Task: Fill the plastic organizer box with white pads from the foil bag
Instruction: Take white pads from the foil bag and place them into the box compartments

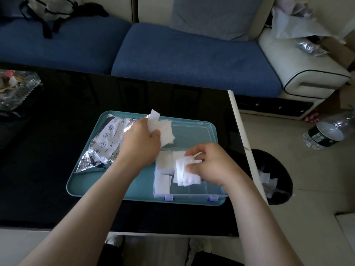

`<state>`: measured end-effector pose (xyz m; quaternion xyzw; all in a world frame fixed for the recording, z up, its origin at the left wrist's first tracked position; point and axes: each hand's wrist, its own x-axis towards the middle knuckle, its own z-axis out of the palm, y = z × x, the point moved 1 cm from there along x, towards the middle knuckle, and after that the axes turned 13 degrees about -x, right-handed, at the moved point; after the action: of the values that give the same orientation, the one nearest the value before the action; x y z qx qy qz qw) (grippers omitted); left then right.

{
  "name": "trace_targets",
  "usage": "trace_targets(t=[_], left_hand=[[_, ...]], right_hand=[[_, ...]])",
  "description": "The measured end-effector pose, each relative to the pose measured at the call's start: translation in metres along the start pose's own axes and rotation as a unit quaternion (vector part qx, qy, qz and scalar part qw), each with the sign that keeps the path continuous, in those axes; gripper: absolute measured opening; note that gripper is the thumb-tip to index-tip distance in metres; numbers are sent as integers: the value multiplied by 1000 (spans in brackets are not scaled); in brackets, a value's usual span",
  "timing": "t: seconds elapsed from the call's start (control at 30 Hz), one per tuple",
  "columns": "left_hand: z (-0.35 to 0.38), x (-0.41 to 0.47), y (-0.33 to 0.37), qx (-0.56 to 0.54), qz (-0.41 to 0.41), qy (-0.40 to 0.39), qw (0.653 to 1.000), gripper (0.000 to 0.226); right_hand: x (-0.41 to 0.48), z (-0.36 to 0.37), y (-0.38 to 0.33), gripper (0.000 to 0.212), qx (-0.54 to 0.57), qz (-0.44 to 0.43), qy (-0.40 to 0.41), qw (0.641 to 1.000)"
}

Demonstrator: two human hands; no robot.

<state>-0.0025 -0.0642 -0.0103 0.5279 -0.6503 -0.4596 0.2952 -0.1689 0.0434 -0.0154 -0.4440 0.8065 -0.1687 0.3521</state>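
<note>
Clear plastic organizer box (190, 195): sits on the near right part of the tray with its open lid (192, 129) swung toward the far side; flat white pads (163, 160) lie in its left compartments.
Right hand (209, 166): over the middle of the box, thumb and fingers curled, pinching a stack of white pads (184, 174) that stands on edge inside it.
Left hand (140, 144): just left of the box's far corner, fingers closed round a loose bunch of white pads (163, 131) held above the lid.
Rectangular teal plastic tray (86, 187): lies on the table with its near edge close to the table's near edge; it carries both the box and the bag.
Crumpled silver foil bag (107, 143): on the left half of the tray, printed white panel facing up, its right side hidden behind the left hand and wrist.
Glossy black table (48, 160): dark reflective top, with a white strip (243, 135) along its right edge.
Crinkled clear plastic bag (15, 89): at the table's far left, well apart from the tray.
Round black waste bin (274, 160): on the floor just right of the table, with white scraps inside.
Pale tiled floor (307, 179): right of the table.
Clear plastic bottle (324, 133): lying on its side on the floor, beyond the bin.
Sofa with blue seat cushions (182, 60): beyond the table's far edge; it has a cream armrest (299, 73) at the right, a grey pillow (217, 16) against the backrest and a black-and-white bag (50, 10) on the far left cushion.
</note>
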Motion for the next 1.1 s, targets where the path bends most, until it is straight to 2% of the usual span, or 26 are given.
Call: trace_targets(t=[0.1, 0.17, 0.37, 0.53, 0.67, 0.83, 0.9, 1.0, 1.1], left_hand=[[1, -2, -8, -14, -61, -77, 995, 33], [3, -3, -10, -50, -99, -122, 986, 31], [8, -5, -16, -42, -143, -175, 973, 27], [8, -5, -16, -22, -168, -178, 969, 29], [10, -3, -17, 5, -135, -153, 979, 32], [9, -4, -15, 19, -118, -143, 982, 29], [9, -5, -15, 21, -131, -148, 980, 25], [8, -6, -13, 28, -140, -148, 979, 21], [6, -7, -13, 37, -137, -154, 978, 27]], right_hand=[[1, 11, 6, 28, -22, 21, 5, 1000], [2, 17, 9, 30, -46, 36, 7, 998], [2, 29, 12, 34, -108, 77, -5, 991], [-1, 35, 10, 40, -125, 71, -15, 989], [-6, 40, 7, 46, -142, 55, 11, 988], [-13, 45, 1, 41, -238, 49, 48, 969], [-13, 46, -1, 35, -230, 53, 35, 971], [-11, 42, 2, 38, -194, 68, 27, 978], [-10, 35, 6, 37, -149, 90, 24, 984]])
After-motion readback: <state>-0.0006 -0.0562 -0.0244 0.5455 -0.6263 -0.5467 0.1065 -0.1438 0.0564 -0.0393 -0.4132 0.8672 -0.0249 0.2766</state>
